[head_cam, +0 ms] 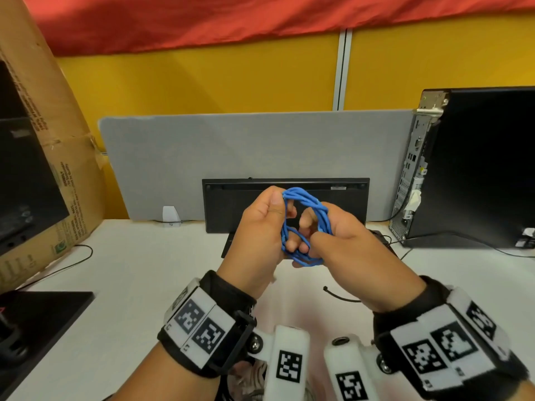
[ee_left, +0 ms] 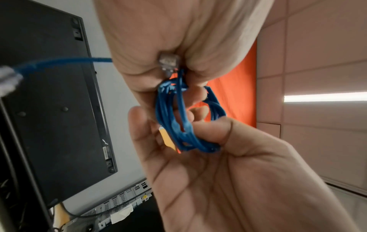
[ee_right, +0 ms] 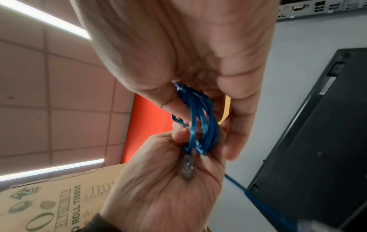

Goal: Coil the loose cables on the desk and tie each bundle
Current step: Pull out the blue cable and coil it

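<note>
Both hands hold a small coil of blue network cable (head_cam: pixel 307 202) in the air above the white desk (head_cam: pixel 144 270). My left hand (head_cam: pixel 269 224) curls round the coil's left side, and a clear plug (ee_left: pixel 168 62) (ee_right: pixel 186 169) lies against its palm. My right hand (head_cam: pixel 327 235) pinches the coil's right side (ee_left: pixel 190 136) between thumb and fingers. In the wrist views a loose blue strand (ee_left: pixel 59 61) (ee_right: pixel 248 193) trails away from the coil (ee_right: pixel 200 119). A thin black tie or cord (head_cam: pixel 338 296) lies on the desk under my right wrist.
A black keyboard (head_cam: pixel 231 204) leans upright against the grey divider (head_cam: pixel 202 151) just behind the hands. A PC tower (head_cam: pixel 477 169) stands at the right, a cardboard box (head_cam: pixel 58 169) at the left. A thin black wire (head_cam: pixel 72 256) crosses the desk's left.
</note>
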